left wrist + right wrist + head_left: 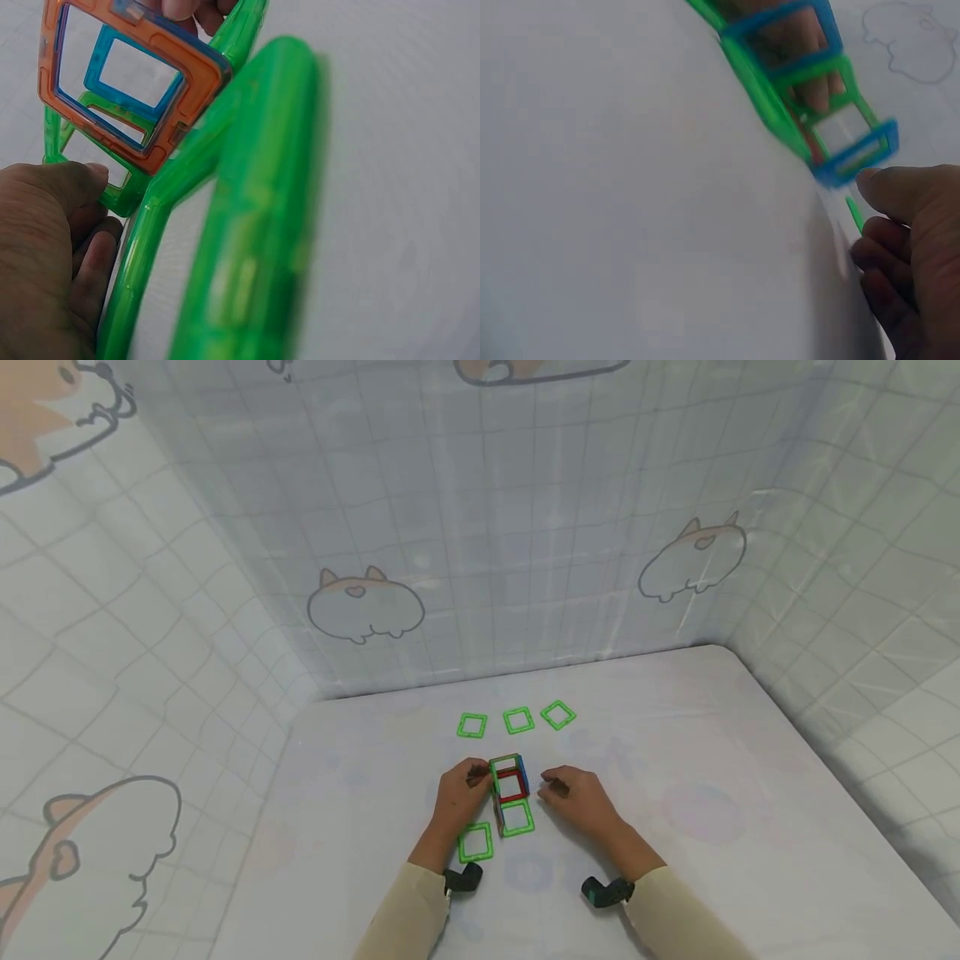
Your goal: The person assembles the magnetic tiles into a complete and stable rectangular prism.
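A small upright structure of square magnetic tiles stands mid-table, with a red tile (512,786) low inside it and a blue tile (523,775) on its right side. My left hand (459,793) is at its left side; in the left wrist view the thumb lies over a green tile (124,196), fingers curled below. An orange tile (196,69) stands at the near left of the structure. My right hand (581,797), fingers loosely curled and holding nothing, is just right of the blue tile, a narrow gap between them in the head view.
A green tile (517,818) lies flat against the structure's near side. Another green tile (476,843) lies beside the left wrist. Behind the structure lie three more, at left (472,726), middle (518,721) and right (558,715). Patterned curtains (510,543) surround the white table (637,727).
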Available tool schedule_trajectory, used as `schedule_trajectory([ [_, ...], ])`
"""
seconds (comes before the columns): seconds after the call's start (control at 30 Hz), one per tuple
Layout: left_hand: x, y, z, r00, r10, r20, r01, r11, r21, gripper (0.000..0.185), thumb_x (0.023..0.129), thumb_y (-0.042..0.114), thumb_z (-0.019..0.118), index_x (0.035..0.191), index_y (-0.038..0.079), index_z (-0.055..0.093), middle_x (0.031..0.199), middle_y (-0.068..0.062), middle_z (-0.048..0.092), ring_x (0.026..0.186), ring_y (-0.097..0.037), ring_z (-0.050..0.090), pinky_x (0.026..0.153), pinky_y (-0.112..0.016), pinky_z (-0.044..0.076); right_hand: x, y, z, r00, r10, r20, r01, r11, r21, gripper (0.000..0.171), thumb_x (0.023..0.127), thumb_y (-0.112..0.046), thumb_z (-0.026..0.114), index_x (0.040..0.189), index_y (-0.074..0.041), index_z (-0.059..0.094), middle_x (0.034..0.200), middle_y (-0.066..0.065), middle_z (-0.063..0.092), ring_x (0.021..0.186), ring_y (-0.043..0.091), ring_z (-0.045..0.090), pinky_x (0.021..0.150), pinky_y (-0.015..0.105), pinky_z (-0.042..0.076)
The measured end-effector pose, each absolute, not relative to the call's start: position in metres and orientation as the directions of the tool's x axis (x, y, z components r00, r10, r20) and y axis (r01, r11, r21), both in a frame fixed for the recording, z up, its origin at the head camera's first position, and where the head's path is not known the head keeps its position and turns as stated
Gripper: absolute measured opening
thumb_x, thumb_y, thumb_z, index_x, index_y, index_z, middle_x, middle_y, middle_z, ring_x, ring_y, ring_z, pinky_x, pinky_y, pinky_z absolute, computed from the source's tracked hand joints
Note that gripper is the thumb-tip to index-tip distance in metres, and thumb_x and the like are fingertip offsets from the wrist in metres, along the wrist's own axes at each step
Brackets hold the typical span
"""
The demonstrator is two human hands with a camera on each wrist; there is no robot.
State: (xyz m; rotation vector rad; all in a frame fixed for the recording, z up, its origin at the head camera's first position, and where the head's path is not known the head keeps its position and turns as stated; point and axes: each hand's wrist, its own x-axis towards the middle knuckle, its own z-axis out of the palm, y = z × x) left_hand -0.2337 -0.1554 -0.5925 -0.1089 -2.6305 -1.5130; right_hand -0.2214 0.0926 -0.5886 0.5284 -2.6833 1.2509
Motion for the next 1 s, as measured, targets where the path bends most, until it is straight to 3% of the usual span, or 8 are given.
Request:
schedule_trajectory([
  [0.17, -0.232, -0.154, -0.594, -0.992, 0.016, 0.129, 0.119, 0.504, 0.856, 0.016, 0.093, 0.021, 0.071, 0.108, 0.016, 0.069, 0.108, 0.001, 0.071, 0.102, -0.014, 0.067, 0.089, -0.025, 0.057, -0.227, 0.116, -0.59, -0.943, -0.214, 0.256, -0.331, 0.694, -0.639, 0.029, 0.084, -0.022, 0.081, 0.108, -0.008, 0.073, 0.113, 0.006, 0.071, 0.111, 0.026, 0.065, 0.096, 0.045, 0.053],
  [0.33, -0.231, -0.155, -0.593, -0.991, 0.008, 0.133, 0.118, 0.511, 0.852, 0.016, 0.093, 0.02, 0.072, 0.108, 0.015, 0.069, 0.107, 0.001, 0.071, 0.101, -0.013, 0.067, 0.088, -0.026, 0.057, -0.239, 0.136, -0.593, -0.965, -0.17, 0.2, -0.258, 0.76, -0.597, 0.04, 0.087, -0.025, 0.078, 0.12, -0.004, 0.068, 0.134, 0.014, 0.061, 0.13, 0.034, 0.052, 0.109, 0.052, 0.043],
  [0.63, -0.234, -0.155, -0.592, -0.992, 0.001, 0.13, 0.111, 0.523, 0.845, 0.018, 0.093, 0.021, 0.072, 0.109, 0.014, 0.069, 0.107, 0.0, 0.071, 0.102, -0.013, 0.067, 0.089, -0.027, 0.057, -0.272, 0.142, -0.592, -0.973, -0.146, 0.18, -0.223, 0.805, -0.55, 0.055, 0.092, -0.033, 0.072, 0.135, -0.002, 0.058, 0.147, 0.017, 0.049, 0.14, 0.035, 0.041, 0.116, 0.053, 0.034],
  [0.83, -0.233, -0.156, -0.592, -0.99, 0.012, 0.143, 0.128, 0.519, 0.845, 0.016, 0.094, 0.02, 0.071, 0.109, 0.015, 0.069, 0.107, 0.0, 0.071, 0.101, -0.014, 0.067, 0.088, -0.026, 0.057, -0.293, 0.137, -0.594, -0.961, -0.209, 0.181, -0.272, 0.833, -0.483, 0.065, 0.097, -0.035, 0.065, 0.148, 0.0, 0.043, 0.157, 0.019, 0.036, 0.146, 0.036, 0.032, 0.119, 0.053, 0.029],
  [1.0, -0.233, -0.156, -0.594, -0.99, 0.016, 0.141, 0.131, 0.499, 0.857, 0.014, 0.094, 0.021, 0.07, 0.108, 0.017, 0.069, 0.106, 0.002, 0.071, 0.1, -0.012, 0.068, 0.087, -0.025, 0.057, -0.303, 0.134, -0.597, -0.953, -0.262, 0.155, -0.304, 0.852, -0.426, 0.066, 0.1, -0.034, 0.06, 0.154, -0.005, 0.035, 0.163, 0.013, 0.025, 0.15, 0.037, 0.023, 0.12, 0.053, 0.025],
])
